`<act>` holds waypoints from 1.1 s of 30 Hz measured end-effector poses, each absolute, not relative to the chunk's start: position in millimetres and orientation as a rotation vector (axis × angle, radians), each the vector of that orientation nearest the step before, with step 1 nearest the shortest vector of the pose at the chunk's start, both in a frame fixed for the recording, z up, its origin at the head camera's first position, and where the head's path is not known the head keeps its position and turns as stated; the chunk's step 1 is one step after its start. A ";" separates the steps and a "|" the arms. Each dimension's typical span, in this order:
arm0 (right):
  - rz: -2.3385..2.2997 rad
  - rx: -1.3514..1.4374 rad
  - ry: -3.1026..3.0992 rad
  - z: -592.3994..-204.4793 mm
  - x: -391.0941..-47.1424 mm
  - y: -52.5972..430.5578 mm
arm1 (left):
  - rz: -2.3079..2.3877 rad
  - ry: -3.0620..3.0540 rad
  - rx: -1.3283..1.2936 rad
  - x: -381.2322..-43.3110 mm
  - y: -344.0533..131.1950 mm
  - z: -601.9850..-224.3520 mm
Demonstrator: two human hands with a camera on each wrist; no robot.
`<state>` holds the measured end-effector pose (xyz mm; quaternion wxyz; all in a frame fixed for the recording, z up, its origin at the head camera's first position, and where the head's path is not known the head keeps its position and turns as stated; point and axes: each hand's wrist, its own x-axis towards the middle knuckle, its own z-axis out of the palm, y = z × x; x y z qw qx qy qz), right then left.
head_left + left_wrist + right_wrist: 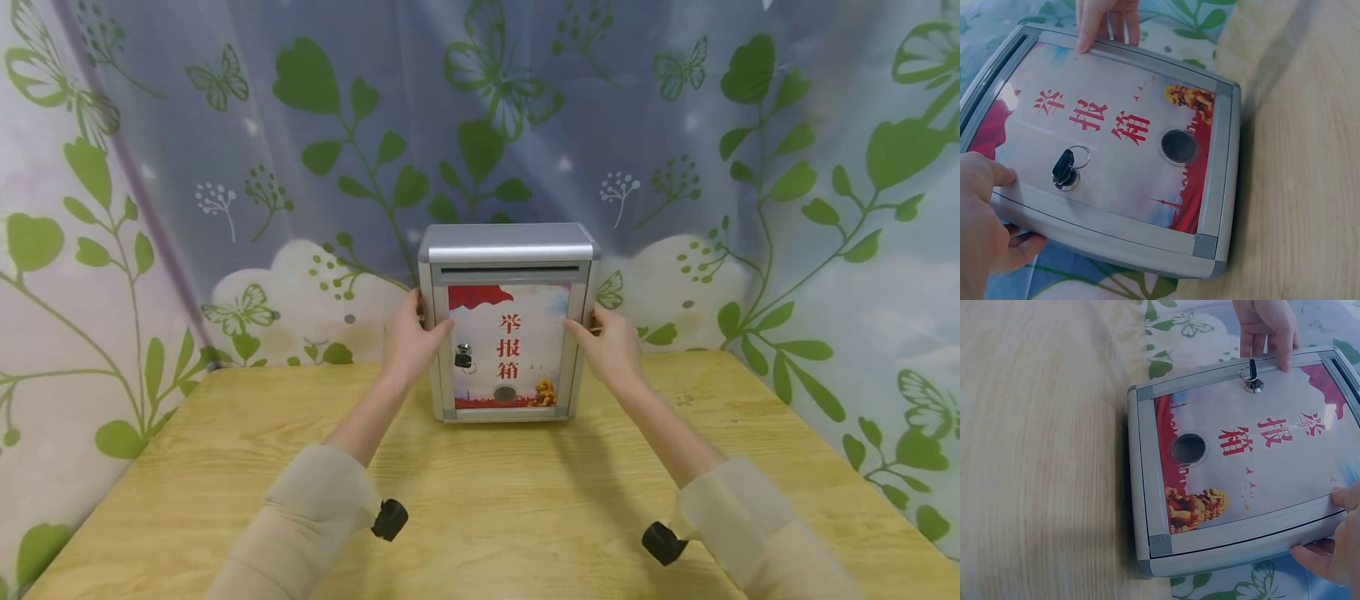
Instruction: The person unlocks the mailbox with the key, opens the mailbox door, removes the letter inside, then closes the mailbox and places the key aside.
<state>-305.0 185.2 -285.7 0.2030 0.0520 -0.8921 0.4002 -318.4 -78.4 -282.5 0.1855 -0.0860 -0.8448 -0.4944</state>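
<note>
A silver metal report box (517, 333) with a printed front, red characters and a slot near its top stands upright toward the back of the wooden table. My left hand (410, 337) grips its left side, thumb on the front frame and fingers around the edge. On the opposite side my right hand (611, 346) holds it the same way. A key (1063, 164) with a ring sits in the lock on the left part of the front panel. Low on the panel is a round dark window (1189, 449). The box's back is hidden.
The wooden table (480, 508) has its back edge against a curtain (360, 150) printed with green leaves and butterflies. More of this cloth hangs along the left and right sides. A black wrist-camera piece shows at each sleeve.
</note>
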 end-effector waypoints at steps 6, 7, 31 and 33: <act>1.118 0.165 -2.466 -290.1 -295.4 187.5 | -1.382 -2.377 -0.251 -310.0 -77.6 -287.3; 1.119 0.165 -2.467 -291.1 -294.1 187.8 | -1.378 -2.382 -0.257 -309.3 -77.4 -288.0; 1.114 0.130 -2.499 -297.8 -286.4 193.4 | -1.319 -2.382 -0.263 -301.0 -71.6 -293.5; 1.109 0.139 -2.498 -298.1 -287.1 193.8 | -1.325 -2.382 -0.261 -300.4 -71.3 -293.5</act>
